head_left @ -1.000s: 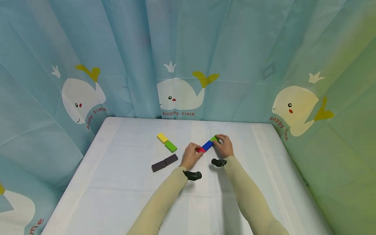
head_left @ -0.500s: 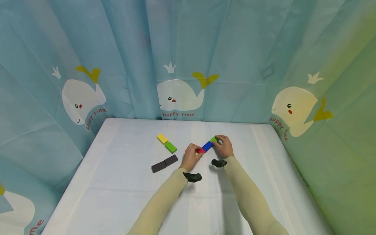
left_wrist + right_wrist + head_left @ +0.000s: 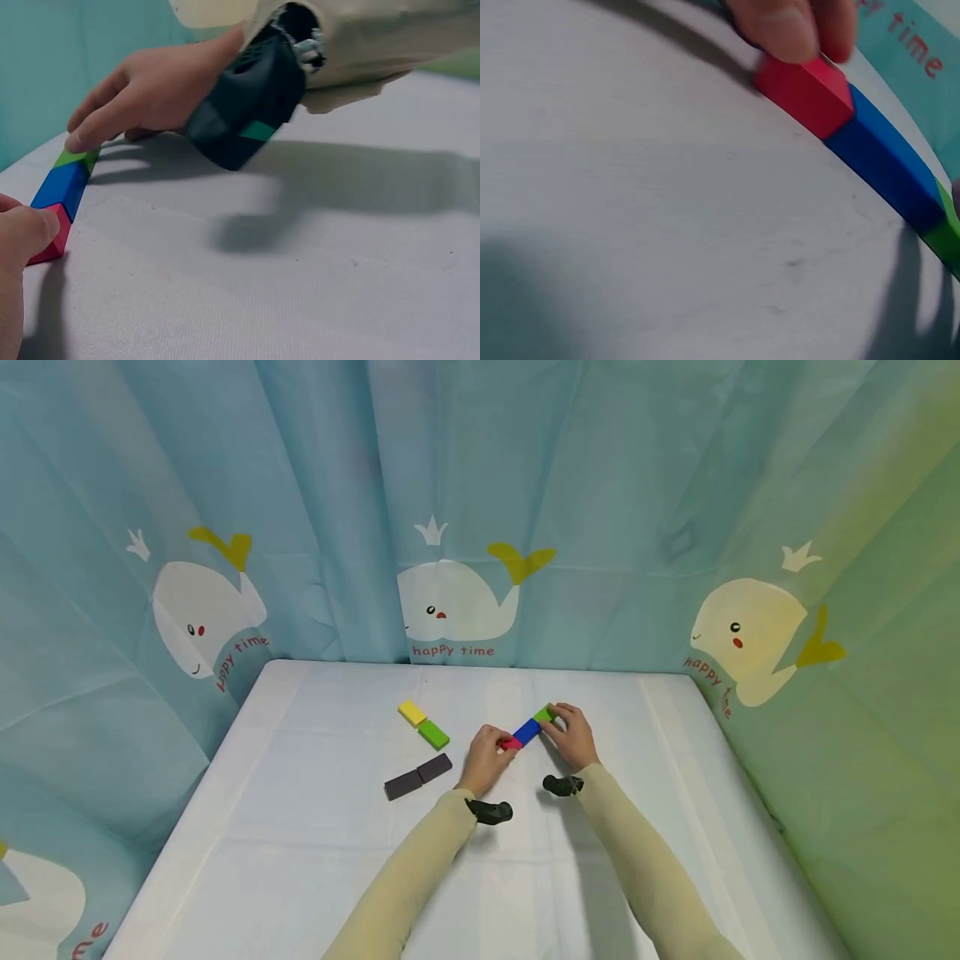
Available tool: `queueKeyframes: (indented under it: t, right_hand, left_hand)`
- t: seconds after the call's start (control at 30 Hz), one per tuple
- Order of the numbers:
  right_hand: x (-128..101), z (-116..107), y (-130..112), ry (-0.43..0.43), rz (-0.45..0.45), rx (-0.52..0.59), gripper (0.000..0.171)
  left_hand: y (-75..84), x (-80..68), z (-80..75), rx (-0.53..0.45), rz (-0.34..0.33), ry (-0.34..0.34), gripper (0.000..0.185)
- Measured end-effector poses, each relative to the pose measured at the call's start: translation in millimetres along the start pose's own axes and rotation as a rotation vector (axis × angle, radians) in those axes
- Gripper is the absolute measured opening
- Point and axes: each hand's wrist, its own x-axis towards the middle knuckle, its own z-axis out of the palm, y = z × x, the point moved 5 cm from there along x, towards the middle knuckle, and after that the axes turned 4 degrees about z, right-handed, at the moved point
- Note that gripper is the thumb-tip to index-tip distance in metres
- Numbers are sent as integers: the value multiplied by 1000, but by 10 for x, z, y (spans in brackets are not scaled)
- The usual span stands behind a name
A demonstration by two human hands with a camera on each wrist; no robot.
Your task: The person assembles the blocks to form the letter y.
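Three small blocks lie end to end in a slanting row on the white table: red (image 3: 810, 97), blue (image 3: 889, 161) and green (image 3: 543, 714). At the near end my left hand (image 3: 484, 762) pinches the red block between thumb and fingers. My right hand (image 3: 575, 740) holds the far, green block, its fingertips (image 3: 80, 142) down on it in the left wrist view. Between them the blue block meets both neighbours, and no finger covers it. The right wrist view shows the left fingers on top of the red block, with the green one cut off at the edge.
Left of the hands, a yellow block (image 3: 412, 713) and another green block (image 3: 433, 734) form a slanting pair. Nearer, two dark blocks (image 3: 403, 785) lie end to end. A blue curtain (image 3: 322, 485) with whale prints stands behind the table (image 3: 300, 860).
The head view has shifted slightly. My right wrist has dipped a little towards me, while both hands keep their hold and the row of blocks stays in place.
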Motion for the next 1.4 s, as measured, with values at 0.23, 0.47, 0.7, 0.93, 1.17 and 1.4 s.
queueKeyframes:
  t: [0.23, 0.47, 0.7, 0.93, 1.17, 1.4]
  right_hand:
    - [-182, 22, -116, 36, -112, 6, 47]
    - [-329, 172, -248, -18, -152, 22, 42]
    - [-383, 281, -229, 17, -141, 39, 43]
    - [-373, 316, -218, 42, -124, 32, 44]
    - [-381, 338, -209, 43, -113, 4, 43]
    - [-378, 336, -225, 59, -131, -1, 41]
  left_hand:
    - [15, 56, -161, 31, 33, -11, 22]
    - [-128, 193, -748, 158, 21, -46, 22]
    - [-427, 196, -1265, 309, -85, -147, 30]
    - [-585, 127, -1369, 411, -125, -285, 42]
    - [-615, 64, -1333, 397, -145, -291, 48]
    - [-618, 51, -1325, 361, -132, -230, 47]
